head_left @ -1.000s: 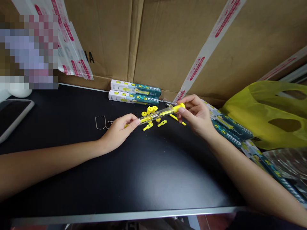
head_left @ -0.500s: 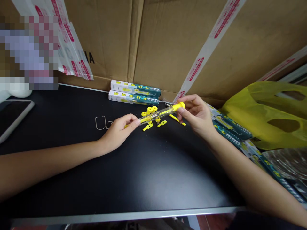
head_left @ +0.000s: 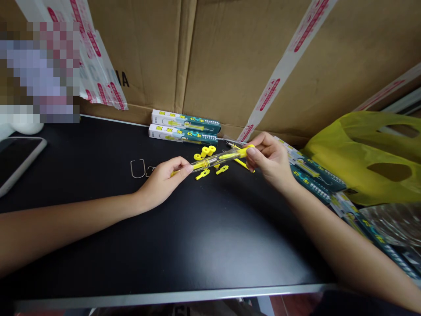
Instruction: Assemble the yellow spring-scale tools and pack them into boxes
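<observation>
A clear tubular spring scale (head_left: 213, 160) with yellow parts and a spring inside is held between my hands above the table. My left hand (head_left: 166, 175) pinches its left end between thumb and fingers. At the other end, my right hand (head_left: 268, 158) is closed on the yellow cap (head_left: 245, 152), which meets the tube there. Behind and under the tube lie several small yellow collars (head_left: 205, 152) and slotted yellow pieces (head_left: 222, 170). A thin yellow rod (head_left: 244, 165) rests below my right fingers. Bent wire hooks (head_left: 137, 169) lie left of my left hand, one partly hidden by it.
Two printed boxes (head_left: 184, 134) stand at the back against a large cardboard carton (head_left: 230, 57). More such boxes (head_left: 317, 171) line the right side, beside a yellow plastic bag (head_left: 355, 153). A phone (head_left: 21, 162) lies on the black table (head_left: 184, 245) at far left.
My right hand has shifted slightly down, and its fingers now cover more of the yellow cap. That end of the spring scale sits a little lower. My left hand has stayed still.
</observation>
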`<action>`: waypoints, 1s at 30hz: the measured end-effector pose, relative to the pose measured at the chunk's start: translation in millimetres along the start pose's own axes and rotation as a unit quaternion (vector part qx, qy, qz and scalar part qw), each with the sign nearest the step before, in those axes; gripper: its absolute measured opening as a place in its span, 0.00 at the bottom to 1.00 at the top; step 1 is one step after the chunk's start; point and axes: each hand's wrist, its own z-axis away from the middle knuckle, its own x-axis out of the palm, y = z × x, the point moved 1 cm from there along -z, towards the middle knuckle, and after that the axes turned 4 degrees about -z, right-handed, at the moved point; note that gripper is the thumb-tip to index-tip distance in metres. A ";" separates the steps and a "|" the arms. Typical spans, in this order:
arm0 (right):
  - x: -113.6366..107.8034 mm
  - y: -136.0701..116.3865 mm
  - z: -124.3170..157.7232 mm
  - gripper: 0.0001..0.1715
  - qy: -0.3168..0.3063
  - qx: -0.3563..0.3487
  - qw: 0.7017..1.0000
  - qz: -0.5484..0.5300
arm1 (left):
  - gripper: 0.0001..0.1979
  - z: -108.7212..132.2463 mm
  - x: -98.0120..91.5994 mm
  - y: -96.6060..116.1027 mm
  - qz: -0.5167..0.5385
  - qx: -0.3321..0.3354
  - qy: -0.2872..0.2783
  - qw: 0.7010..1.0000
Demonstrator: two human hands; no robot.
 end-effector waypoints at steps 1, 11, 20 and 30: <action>-0.8 0.1 -0.1 0.23 -0.003 0.002 1.000 0.000 | 0.13 0.1 0.1 0.0 0.001 0.000 -0.001 1.000; -1.6 1.0 2.9 0.27 -0.025 -0.003 0.998 0.052 | 0.12 0.7 0.8 0.5 -0.004 0.003 -0.006 1.000; 4.0 -5.2 6.6 0.28 -0.027 -0.029 0.990 0.138 | 0.12 -0.3 0.8 3.7 -0.011 0.014 -0.028 0.999; 4.5 -1.5 7.6 0.23 -0.039 -0.023 0.994 0.096 | 0.13 -0.2 1.3 4.2 -0.011 0.007 -0.022 1.000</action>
